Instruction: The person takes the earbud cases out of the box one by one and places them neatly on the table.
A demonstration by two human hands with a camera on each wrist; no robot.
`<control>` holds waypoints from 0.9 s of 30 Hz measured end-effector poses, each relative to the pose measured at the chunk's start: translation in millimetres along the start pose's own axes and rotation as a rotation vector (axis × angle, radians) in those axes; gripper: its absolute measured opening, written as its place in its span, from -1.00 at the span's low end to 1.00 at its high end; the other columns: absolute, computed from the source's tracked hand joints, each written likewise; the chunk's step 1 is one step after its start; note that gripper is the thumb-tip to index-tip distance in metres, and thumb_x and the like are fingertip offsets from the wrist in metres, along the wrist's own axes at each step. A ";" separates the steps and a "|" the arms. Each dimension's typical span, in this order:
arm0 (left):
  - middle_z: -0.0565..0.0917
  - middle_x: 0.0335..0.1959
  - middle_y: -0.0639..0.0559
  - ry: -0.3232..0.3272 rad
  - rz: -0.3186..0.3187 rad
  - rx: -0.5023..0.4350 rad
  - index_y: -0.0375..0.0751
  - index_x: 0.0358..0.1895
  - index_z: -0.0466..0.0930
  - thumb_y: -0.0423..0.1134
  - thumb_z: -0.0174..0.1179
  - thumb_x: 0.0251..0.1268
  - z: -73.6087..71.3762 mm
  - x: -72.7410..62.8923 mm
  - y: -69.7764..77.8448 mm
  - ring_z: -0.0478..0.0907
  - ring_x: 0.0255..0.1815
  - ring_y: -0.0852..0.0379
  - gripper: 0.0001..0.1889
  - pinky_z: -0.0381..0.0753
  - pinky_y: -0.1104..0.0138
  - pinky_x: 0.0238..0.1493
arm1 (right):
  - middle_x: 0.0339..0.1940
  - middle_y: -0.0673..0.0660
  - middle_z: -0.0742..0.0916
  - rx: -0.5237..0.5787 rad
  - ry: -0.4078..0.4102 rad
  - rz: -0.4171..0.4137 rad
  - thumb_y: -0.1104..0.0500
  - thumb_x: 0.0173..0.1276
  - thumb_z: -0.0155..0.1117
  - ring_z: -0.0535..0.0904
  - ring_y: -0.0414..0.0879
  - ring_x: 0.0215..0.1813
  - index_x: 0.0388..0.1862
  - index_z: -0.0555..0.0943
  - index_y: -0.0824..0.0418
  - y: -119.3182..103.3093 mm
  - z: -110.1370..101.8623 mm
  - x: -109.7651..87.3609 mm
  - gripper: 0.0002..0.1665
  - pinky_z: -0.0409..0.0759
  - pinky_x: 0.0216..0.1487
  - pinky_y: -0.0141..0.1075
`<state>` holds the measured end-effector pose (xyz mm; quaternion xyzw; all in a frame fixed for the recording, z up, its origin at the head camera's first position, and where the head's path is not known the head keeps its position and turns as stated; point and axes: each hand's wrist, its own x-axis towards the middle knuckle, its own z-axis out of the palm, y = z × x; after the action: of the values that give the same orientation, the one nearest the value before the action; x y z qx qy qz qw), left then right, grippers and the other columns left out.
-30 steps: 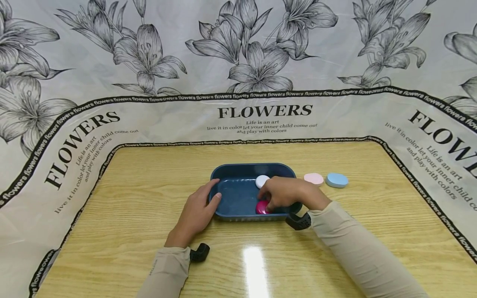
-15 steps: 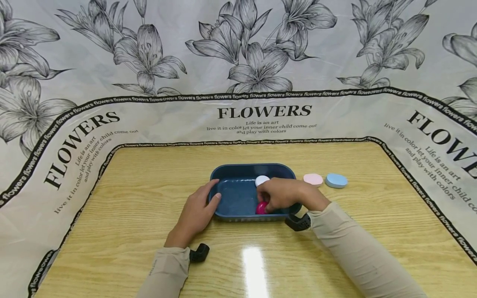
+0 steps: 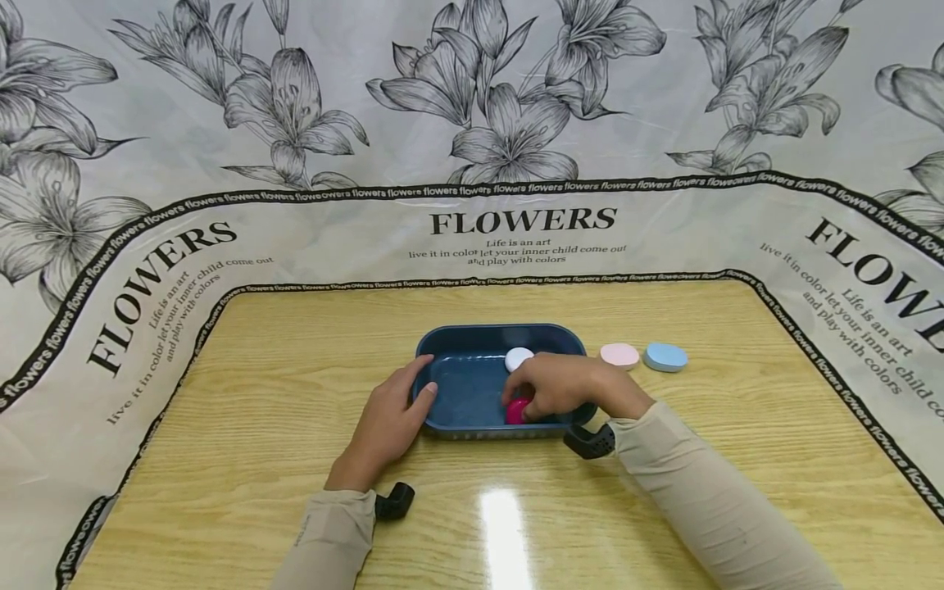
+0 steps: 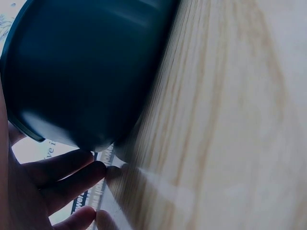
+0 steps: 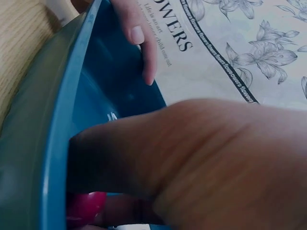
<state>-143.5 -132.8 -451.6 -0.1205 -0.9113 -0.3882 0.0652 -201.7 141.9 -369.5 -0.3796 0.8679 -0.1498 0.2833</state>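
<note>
A dark blue oblong dish (image 3: pixel 472 385) sits on the wooden table. At its left end my left hand (image 3: pixel 387 418) grips the rim, with thumb and index finger over the edge; in the left wrist view other fingers (image 4: pixel 72 184) show against the outside of the wall. My right hand (image 3: pixel 556 385) reaches down into the right part of the dish and pinches a glossy magenta rounded piece (image 3: pixel 516 411) near the front wall. That magenta piece (image 5: pixel 85 209) is partly hidden by the thumb in the right wrist view. Behind the hand lies a white rounded piece (image 3: pixel 519 358) inside the dish.
Right of the dish a pale pink oval piece (image 3: pixel 619 356) and a light blue oval piece (image 3: pixel 666 356) lie side by side on the table (image 3: pixel 295 328). A floral printed sheet (image 3: pixel 332 238) surrounds the table at the back and sides.
The right fingers have shifted slightly left and closed around the magenta piece, which has tilted and turned a little. The left hand, dish and other pieces have stayed in place.
</note>
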 end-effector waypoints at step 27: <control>0.46 0.39 0.02 0.000 0.002 0.000 0.16 0.49 0.33 0.14 -0.06 0.57 -0.9 -0.8 0.8 0.38 0.41 0.02 -0.48 0.38 0.01 0.38 | 0.03 0.00 0.70 0.101 0.314 -0.026 0.16 0.44 0.28 0.56 -0.16 -0.17 0.22 0.64 0.04 9.8 11.7 -10.1 -0.62 0.59 -0.16 -0.27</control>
<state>-142.5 -133.1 -450.6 -0.1214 -0.9112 -0.3881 0.0657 -194.7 155.4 -379.6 -0.3480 0.8878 -0.2544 0.1610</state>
